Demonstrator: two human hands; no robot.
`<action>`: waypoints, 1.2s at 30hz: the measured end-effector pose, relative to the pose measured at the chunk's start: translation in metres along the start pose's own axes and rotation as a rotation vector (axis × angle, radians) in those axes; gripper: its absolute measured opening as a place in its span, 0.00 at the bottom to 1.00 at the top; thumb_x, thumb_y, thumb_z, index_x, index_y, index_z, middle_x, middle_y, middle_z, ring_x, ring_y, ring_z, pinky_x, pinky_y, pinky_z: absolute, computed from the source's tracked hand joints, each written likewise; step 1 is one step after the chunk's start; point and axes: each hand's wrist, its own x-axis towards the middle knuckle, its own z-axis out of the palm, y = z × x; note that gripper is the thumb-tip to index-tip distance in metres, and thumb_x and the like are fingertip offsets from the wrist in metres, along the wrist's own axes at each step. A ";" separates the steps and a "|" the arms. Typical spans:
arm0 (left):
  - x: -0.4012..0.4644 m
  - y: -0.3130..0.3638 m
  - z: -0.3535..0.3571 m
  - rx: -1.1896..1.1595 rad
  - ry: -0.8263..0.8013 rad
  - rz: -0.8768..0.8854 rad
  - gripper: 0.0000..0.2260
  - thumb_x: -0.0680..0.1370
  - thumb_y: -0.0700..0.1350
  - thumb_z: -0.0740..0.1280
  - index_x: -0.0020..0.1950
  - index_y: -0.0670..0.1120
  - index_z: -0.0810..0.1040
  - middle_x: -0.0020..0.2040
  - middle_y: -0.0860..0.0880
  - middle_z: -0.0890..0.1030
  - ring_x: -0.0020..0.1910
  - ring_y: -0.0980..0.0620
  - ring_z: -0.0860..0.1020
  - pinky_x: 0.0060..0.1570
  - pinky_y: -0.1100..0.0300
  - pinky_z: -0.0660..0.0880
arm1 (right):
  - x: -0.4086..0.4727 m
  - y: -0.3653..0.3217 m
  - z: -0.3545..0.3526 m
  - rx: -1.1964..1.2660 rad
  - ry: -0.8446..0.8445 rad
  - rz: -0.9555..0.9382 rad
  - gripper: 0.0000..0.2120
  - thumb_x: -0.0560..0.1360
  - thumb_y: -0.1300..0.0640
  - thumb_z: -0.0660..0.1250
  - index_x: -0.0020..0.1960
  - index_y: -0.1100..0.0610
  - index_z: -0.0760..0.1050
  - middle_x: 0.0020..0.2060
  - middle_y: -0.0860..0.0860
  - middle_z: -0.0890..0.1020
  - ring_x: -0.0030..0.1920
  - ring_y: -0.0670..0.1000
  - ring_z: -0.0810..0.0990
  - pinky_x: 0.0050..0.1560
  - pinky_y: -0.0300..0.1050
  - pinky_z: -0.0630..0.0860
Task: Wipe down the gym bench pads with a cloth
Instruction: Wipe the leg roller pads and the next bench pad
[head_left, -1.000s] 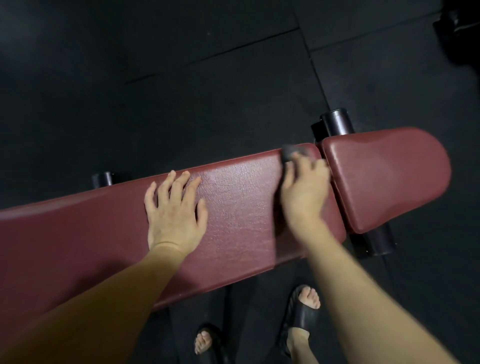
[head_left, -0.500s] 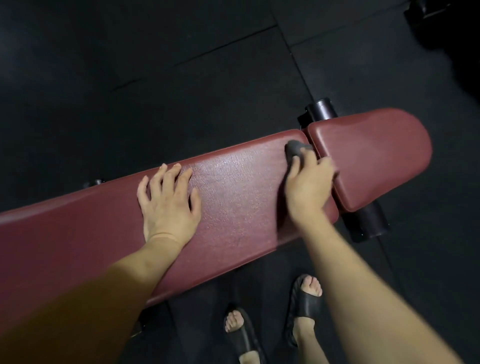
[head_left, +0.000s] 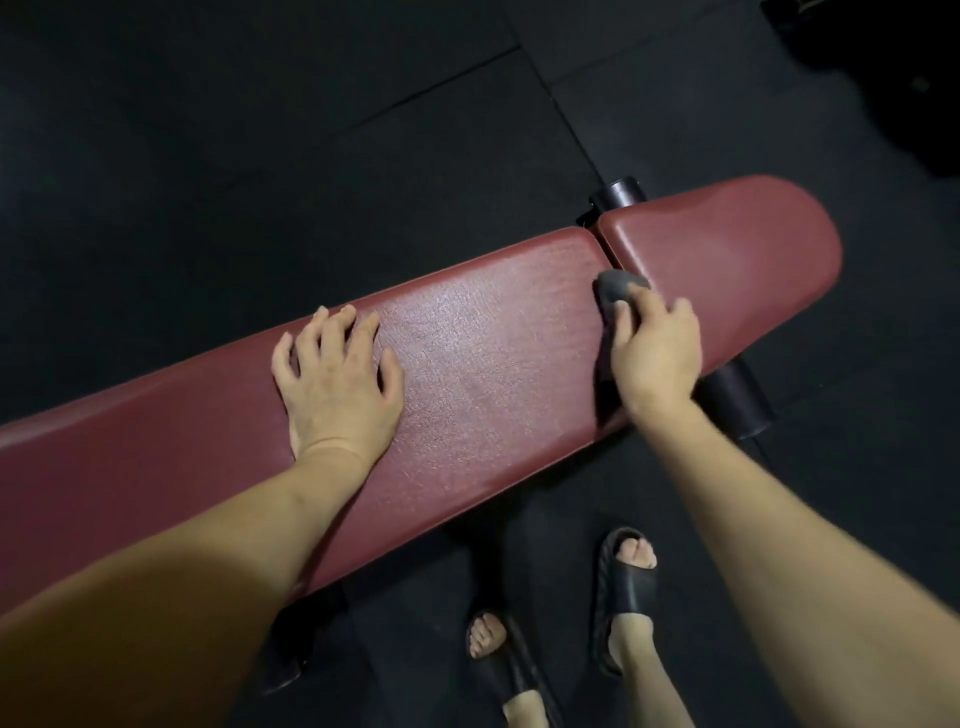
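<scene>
Right at the seam now: right hand (head_left: 655, 353) curled over a dark grey cloth (head_left: 618, 286), fingers folded around it, pressing it down onto the bench. Cloth bunched small, only its far end poking out past the knuckles, sitting on the gap between the long back pad (head_left: 467, 374) and the short seat pad (head_left: 727, 249), roughly midway across the width. Wrist angled back toward the near edge of the long pad, forearm running down to the lower right.

Left hand (head_left: 337, 384) flat on the long pad, well apart from the cloth, fingers spread and straight, tips reaching toward the far edge, palm down, holding nothing. Forearm crossing the near edge of the pad toward the lower left.

Both pads dark red, textured, with a faint sheen across the middle of the long one. Long pad stretching off to the left edge; seat pad rounded at its right end. Black roller (head_left: 737, 400) sticking out below the near edge at the seam, another black cylinder end (head_left: 621, 191) showing beyond the far edge at the same joint.

Below the bench, two feet in black slides (head_left: 631, 582) on dark rubber floor tiles (head_left: 260, 156), seams visible between tiles.
</scene>
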 end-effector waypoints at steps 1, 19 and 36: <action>0.000 0.000 0.000 -0.008 0.003 -0.001 0.22 0.82 0.55 0.55 0.72 0.50 0.75 0.73 0.48 0.73 0.77 0.45 0.64 0.76 0.41 0.54 | -0.019 -0.015 0.003 0.009 0.003 0.020 0.17 0.82 0.46 0.62 0.65 0.52 0.81 0.50 0.61 0.77 0.50 0.66 0.78 0.51 0.57 0.77; -0.004 -0.002 0.001 -0.025 0.044 0.015 0.18 0.82 0.53 0.58 0.70 0.51 0.76 0.71 0.48 0.73 0.76 0.45 0.65 0.76 0.42 0.56 | -0.081 -0.021 0.000 0.064 0.081 0.028 0.12 0.80 0.50 0.67 0.59 0.55 0.82 0.43 0.62 0.76 0.43 0.65 0.76 0.40 0.55 0.75; -0.071 -0.010 -0.027 -0.033 0.059 0.251 0.16 0.77 0.46 0.62 0.63 0.48 0.81 0.63 0.49 0.78 0.64 0.44 0.74 0.63 0.46 0.66 | -0.088 0.002 -0.010 0.061 0.034 0.089 0.14 0.81 0.48 0.64 0.61 0.56 0.80 0.46 0.63 0.75 0.47 0.66 0.76 0.44 0.57 0.77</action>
